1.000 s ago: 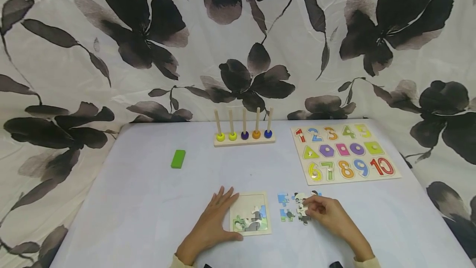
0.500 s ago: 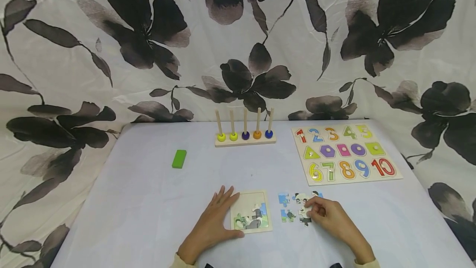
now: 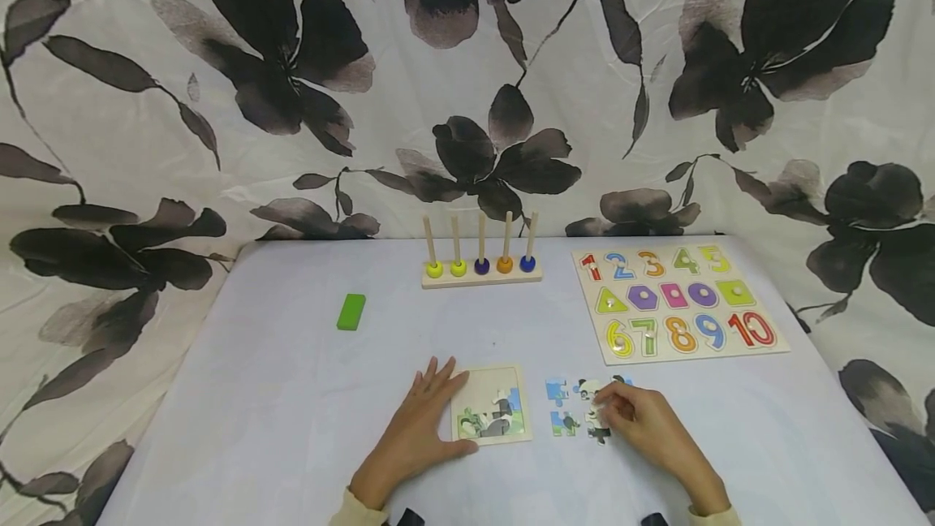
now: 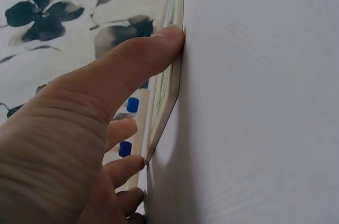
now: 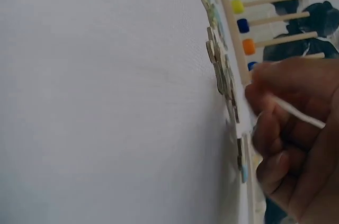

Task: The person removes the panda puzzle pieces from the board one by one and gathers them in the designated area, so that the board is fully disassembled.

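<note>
My left hand (image 3: pixel 416 428) lies with spread fingers at the left side of a square wooden puzzle tray (image 3: pixel 478 390). Its thumb touches the tray's near edge, also seen in the left wrist view. Joined panda puzzle pieces (image 3: pixel 497 422) fill the lower and right part of the tray. To the right lie loose jigsaw pieces, including a blue one (image 3: pixel 557 390), a green-and-blue one (image 3: pixel 563 424) and a panda-face piece (image 3: pixel 587 388). My right hand (image 3: pixel 650 428) hovers at these pieces with curled fingers, partly hiding some. In the right wrist view its fingertips are apart from the pieces, and no piece shows between them.
Behind stands a wooden peg stand (image 3: pixel 482 280) with coloured beads on its pegs. A number-and-shape board (image 3: pixel 694 307) lies at the right back. A green block (image 3: pixel 351 312) is at the left. Floral cloth (image 3: pixel 467 63) hangs behind the white table (image 3: pixel 277 412).
The puzzle tray has shifted slightly away from me, together with my left hand. My right hand stays over the loose pieces with only small finger movement.
</note>
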